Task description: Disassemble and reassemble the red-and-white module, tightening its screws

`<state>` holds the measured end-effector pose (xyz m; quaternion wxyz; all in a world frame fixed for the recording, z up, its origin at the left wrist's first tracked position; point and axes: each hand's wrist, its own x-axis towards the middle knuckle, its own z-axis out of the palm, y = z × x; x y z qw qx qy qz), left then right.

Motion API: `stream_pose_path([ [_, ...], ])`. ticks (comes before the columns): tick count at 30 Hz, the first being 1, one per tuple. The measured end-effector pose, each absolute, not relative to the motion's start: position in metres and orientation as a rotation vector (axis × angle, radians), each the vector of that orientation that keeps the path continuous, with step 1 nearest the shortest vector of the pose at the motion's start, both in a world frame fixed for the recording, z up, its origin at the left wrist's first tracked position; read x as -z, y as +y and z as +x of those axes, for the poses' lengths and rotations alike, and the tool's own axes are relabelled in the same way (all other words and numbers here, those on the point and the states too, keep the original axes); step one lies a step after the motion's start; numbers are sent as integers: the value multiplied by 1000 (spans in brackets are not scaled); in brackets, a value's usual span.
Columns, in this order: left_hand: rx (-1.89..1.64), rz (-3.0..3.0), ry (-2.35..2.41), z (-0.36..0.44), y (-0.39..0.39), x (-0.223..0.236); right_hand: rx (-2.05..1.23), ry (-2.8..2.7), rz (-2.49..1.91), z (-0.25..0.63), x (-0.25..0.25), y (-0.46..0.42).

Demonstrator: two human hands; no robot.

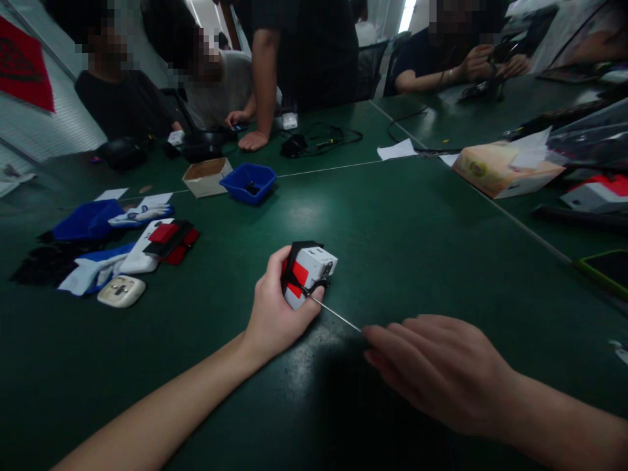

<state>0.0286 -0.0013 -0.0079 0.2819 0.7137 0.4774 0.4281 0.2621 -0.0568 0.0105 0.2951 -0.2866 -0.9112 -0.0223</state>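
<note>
My left hand [275, 307] is wrapped round a small light-grey box-shaped device [321, 260] with a red panel and black straps or brackets on it. Its thumb presses near the black part at the front. From my right hand [441, 366] a thin metal shaft [338, 315], like a screwdriver's, reaches to the black part beside the left thumb. The right fingers are closed round the tool's other end, so its handle is hidden. Both hands are over the green table [235, 418].
On the left lie gloves [93, 271], a white gadget [122, 291], a red-and-black piece [174, 241] and a blue tray [88, 219]. Farther back stand a blue bin [250, 183] and a cardboard box [206, 178]. A tissue box [505, 171] is at right. Several people are across the table.
</note>
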Motion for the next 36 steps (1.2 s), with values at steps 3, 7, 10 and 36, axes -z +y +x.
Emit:
stream_pose_path([
  [3,-1170,1901,1330,28,0,9,-739,-2287,-1066,260,-6,-54],
  [7,-1192,1879,1396,27,2,10,-1555,-1800,-1319,251,-6,-58],
  [10,-1177,1900,1403,27,1,11,-1720,-1477,-1330,245,-3,-63],
  [36,-1135,1937,1382,27,0,13,-2145,-1288,-1158,243,4,-55],
])
